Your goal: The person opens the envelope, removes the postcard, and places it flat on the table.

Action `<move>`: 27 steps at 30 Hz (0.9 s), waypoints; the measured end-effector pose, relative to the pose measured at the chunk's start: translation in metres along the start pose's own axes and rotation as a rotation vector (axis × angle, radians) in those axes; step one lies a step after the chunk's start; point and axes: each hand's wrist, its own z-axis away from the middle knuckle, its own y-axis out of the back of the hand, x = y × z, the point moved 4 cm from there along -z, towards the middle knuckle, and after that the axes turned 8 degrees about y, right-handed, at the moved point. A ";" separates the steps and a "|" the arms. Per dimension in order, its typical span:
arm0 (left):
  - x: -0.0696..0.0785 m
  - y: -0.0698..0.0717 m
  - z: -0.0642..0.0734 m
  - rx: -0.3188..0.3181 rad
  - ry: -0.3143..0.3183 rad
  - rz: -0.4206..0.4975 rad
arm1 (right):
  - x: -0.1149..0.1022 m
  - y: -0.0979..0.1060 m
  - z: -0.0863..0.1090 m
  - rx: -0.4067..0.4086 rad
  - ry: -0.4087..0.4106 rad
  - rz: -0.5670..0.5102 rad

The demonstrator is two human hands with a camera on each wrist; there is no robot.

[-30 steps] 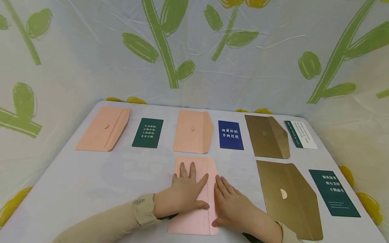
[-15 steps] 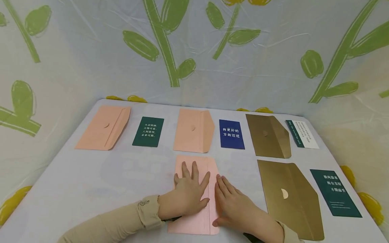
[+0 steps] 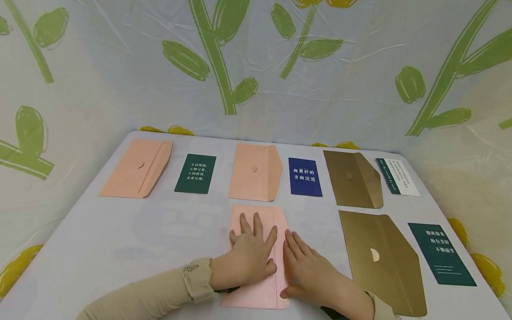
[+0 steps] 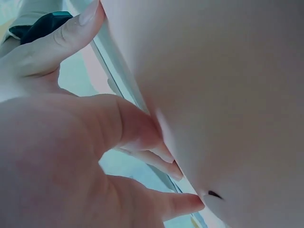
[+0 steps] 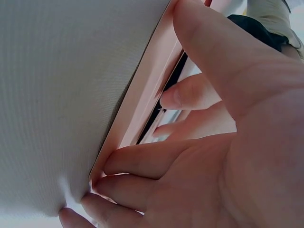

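A pink envelope (image 3: 249, 293) lies lengthwise in front of me, its flap on the right side. My left hand (image 3: 248, 255) rests on its body, fingers spread. The left wrist view has these fingers (image 4: 183, 202) touching the envelope's broad surface (image 4: 228, 104). My right hand (image 3: 312, 269) lies along the flap's outer edge, fingers straight and close together, thumb apart near the lower corner. From the right wrist, the flap (image 5: 137, 90) shows as a pink strip, with the right fingertips (image 5: 114, 161) at one end and the thumb at the other. A dark gap runs beside the strip.
Two more pink envelopes (image 3: 134, 169) (image 3: 248, 178) lie in the back row with a green card (image 3: 195, 174), a blue card (image 3: 305, 177), a brown envelope (image 3: 348, 180) and a white-and-green card (image 3: 402, 177). Nearer right are a larger brown envelope (image 3: 384, 275) and a green card (image 3: 442, 254).
My left hand has shifted slightly to the right on the pink envelope and its thumb is drawn in a little. The right hand stays at the flap's edge; the envelopes and cards keep their places.
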 end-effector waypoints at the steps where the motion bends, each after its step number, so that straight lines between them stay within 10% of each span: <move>1: 0.000 0.000 0.000 0.004 0.000 0.009 | 0.000 0.000 0.000 0.004 0.003 0.002; 14: -0.005 0.006 0.001 -0.024 -0.044 0.238 | 0.000 0.000 0.001 0.016 0.005 0.015; 27: -0.006 0.006 0.000 -0.028 -0.077 0.181 | 0.000 0.001 0.001 0.016 0.008 0.001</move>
